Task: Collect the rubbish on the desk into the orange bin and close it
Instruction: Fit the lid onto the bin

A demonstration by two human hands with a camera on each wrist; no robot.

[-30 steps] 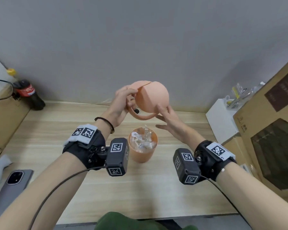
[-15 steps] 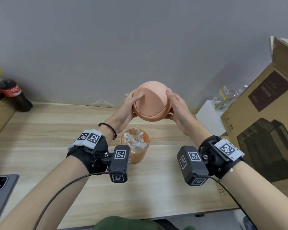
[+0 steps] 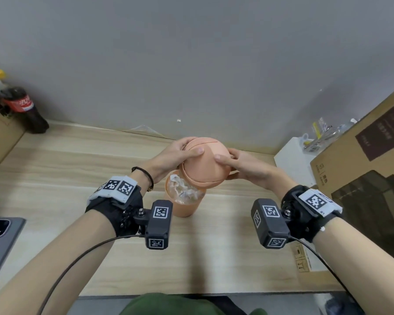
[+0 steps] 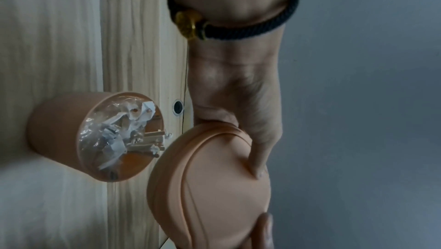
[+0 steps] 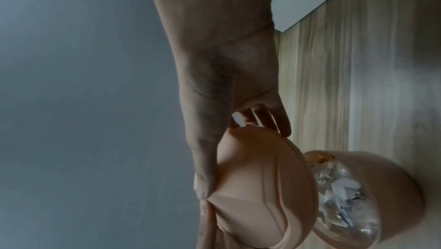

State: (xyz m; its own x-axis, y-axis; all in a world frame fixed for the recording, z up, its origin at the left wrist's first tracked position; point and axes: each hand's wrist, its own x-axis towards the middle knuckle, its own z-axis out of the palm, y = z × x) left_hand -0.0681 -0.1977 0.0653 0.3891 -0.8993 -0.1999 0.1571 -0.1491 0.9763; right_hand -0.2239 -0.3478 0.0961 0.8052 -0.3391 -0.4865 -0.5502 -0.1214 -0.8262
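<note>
The orange bin (image 3: 187,209) stands in the middle of the desk, filled with crumpled paper and clear wrappers (image 3: 183,192). Its domed orange lid (image 3: 205,162) hangs tilted just above the bin's far rim, apart from it. My left hand (image 3: 175,155) grips the lid's left side, thumb on the dome. My right hand (image 3: 239,164) grips its right side, thumb on top. In the left wrist view the lid (image 4: 214,187) sits beside the open bin (image 4: 71,140). In the right wrist view the lid (image 5: 257,187) partly covers the bin (image 5: 393,187).
A cola bottle (image 3: 25,110) stands at the back left by a cardboard box. A grey phone (image 3: 0,242) lies near the left front edge. A large cardboard box (image 3: 369,173) and a white box (image 3: 291,160) with clutter fill the right side.
Both hands have brought the lid down from chest height towards the bin's mouth. The right hand went from touching it with open fingers to gripping its side.
</note>
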